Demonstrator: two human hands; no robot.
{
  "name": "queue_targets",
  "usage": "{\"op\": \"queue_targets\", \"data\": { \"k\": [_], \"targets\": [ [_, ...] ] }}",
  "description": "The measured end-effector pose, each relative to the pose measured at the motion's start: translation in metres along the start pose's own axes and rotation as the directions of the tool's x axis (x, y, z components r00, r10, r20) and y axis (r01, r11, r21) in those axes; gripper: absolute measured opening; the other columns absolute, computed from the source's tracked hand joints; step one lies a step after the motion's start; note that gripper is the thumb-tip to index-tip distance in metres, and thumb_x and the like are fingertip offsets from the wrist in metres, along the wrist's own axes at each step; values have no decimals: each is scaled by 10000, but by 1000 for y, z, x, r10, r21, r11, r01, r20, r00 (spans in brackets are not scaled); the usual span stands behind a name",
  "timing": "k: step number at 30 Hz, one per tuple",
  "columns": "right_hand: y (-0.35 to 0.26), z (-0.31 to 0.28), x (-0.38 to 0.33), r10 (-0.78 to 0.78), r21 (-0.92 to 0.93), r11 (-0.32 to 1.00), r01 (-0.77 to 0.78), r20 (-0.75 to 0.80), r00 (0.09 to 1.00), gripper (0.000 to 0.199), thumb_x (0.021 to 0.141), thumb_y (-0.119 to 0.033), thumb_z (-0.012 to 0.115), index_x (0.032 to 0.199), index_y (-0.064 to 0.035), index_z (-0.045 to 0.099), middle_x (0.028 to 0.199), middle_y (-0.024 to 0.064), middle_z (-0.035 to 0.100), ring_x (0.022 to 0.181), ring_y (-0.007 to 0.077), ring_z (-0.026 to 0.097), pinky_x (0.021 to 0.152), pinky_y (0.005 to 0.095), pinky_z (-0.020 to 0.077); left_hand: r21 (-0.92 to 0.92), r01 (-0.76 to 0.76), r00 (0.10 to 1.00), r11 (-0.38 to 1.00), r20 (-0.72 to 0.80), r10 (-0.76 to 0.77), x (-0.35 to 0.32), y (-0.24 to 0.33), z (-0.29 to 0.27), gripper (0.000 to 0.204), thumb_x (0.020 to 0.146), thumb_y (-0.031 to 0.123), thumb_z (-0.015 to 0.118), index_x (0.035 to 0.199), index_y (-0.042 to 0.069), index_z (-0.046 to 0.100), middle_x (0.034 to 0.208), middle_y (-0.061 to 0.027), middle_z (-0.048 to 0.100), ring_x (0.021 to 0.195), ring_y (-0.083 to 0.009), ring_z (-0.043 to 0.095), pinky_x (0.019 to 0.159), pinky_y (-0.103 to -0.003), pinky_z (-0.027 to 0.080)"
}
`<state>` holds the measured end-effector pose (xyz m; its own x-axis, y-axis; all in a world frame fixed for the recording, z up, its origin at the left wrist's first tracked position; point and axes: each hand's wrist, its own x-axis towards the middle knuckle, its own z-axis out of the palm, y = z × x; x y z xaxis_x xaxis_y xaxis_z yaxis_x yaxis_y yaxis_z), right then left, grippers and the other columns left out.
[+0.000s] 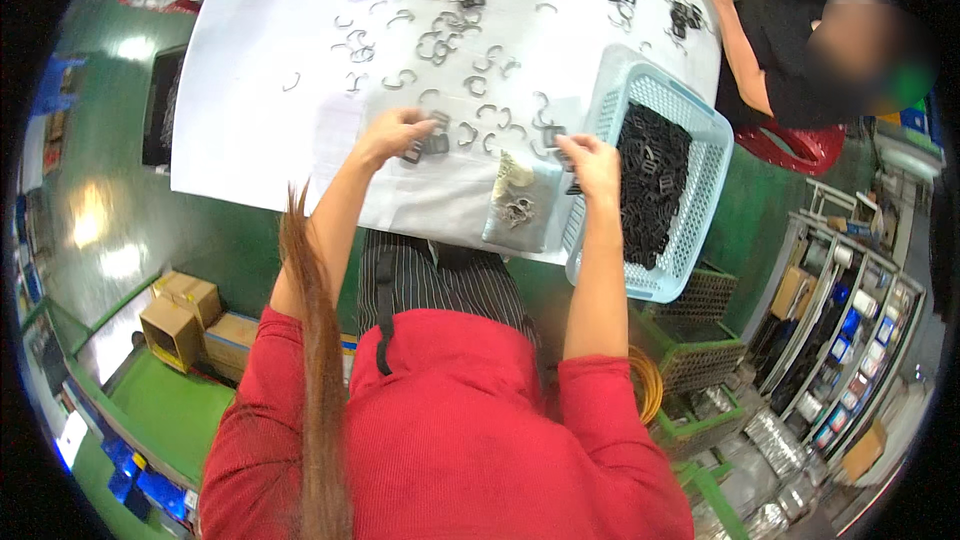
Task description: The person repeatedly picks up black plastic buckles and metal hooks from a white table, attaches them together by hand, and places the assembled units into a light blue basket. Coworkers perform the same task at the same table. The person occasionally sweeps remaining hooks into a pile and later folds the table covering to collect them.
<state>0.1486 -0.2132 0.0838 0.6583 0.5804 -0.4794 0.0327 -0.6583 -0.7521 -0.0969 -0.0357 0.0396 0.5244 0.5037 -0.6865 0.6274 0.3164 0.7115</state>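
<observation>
1. Left hand [393, 135]: fingers bent together at black buckles [437, 144] on white table [240, 140]; pinch or mere touch, cannot tell.
2. Curved rings [468, 134]: scattered between hands.
3. Clear bag [517, 208]: near table edge.
4. Right hand [597, 168]: thumb and forefinger close by another buckle [553, 134]; grip unclear.
5. Blue basket [706, 180]: beside right hand, holding buckles.

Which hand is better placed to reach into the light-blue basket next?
Probably the right hand: it is beside the light-blue basket, while the left hand is farther off to the left, at some black buckles.
</observation>
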Motion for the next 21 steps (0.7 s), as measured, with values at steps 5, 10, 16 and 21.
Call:
{"op": "queue_targets", "data": {
  "k": [5,10,16,21],
  "targets": [
    [19,-98,-35,-123,-122,989,78,-414,902,297,719,-230,744,819,34,652,645,66,634,568,99,550,547,253,438,-21,-334,911,942,250,329,-15,102,127,368,829,333,620,1053,40,609,959,-134,636,909,-210,580,824,-342,444],
    [33,-125,-37,-431,-752,656,-73,-452,781,353,738,-221,702,1008,-27,582,959,135,599,921,258,568,803,385,455,22,-568,823,822,-3,569,-26,125,172,477,795,283,632,1151,-18,528,1206,-216,518,1108,-303,516,952,-361,398],
    [2,47,-15,-623,-367,722,587,25,782,243,746,-83,605,987,-57,601,961,120,596,904,310,582,785,376,473,365,-182,720,913,-583,377,-13,-26,63,421,757,231,667,1102,35,527,1091,-149,546,1040,-313,489,907,-395,390],
    [11,170,3,-522,-621,522,584,309,795,220,732,-136,661,945,-115,608,859,108,558,919,268,588,733,392,497,439,236,647,867,-737,197,-24,-57,61,313,716,215,711,942,62,557,993,-122,590,965,-303,526,792,-424,427]
  ]
}}
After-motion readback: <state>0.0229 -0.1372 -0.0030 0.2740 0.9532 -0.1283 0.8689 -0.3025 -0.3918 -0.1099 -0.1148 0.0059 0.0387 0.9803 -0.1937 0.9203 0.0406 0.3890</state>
